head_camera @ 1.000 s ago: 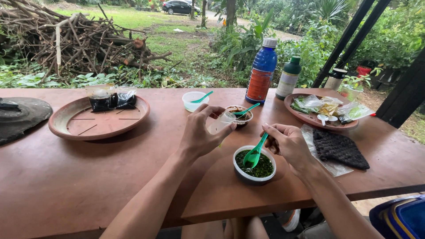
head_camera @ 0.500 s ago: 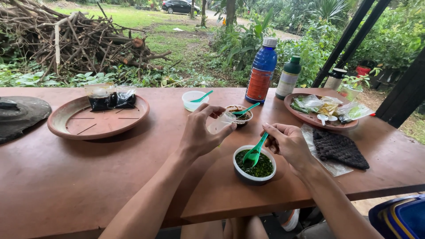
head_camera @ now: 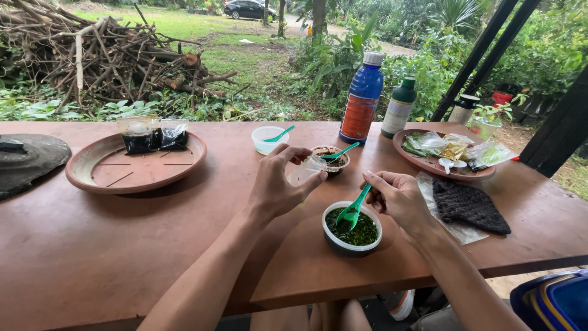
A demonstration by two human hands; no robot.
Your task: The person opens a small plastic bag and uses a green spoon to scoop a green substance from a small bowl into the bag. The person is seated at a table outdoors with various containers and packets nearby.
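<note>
My left hand (head_camera: 278, 181) holds a small clear plastic bag (head_camera: 304, 171) above the brown wooden table (head_camera: 122, 239), just in front of a small cup of brown paste (head_camera: 329, 160) with a green spoon in it. My right hand (head_camera: 398, 197) grips the handle of a green plastic spoon (head_camera: 354, 209). Its bowl rests in a round cup of dark green chopped stuff (head_camera: 351, 229) near the table's front edge.
A white cup with a green spoon (head_camera: 268, 139) sits behind. A blue bottle (head_camera: 361, 98) and a green-capped bottle (head_camera: 398, 108) stand at the back. A clay dish with dark bags (head_camera: 135, 162) lies left; another dish with packets (head_camera: 444, 154) and a dark knitted cloth (head_camera: 468, 205) lie right.
My left hand has shifted slightly with the clear bag. The right hand and the green spoon stay in the cup of green stuff.
</note>
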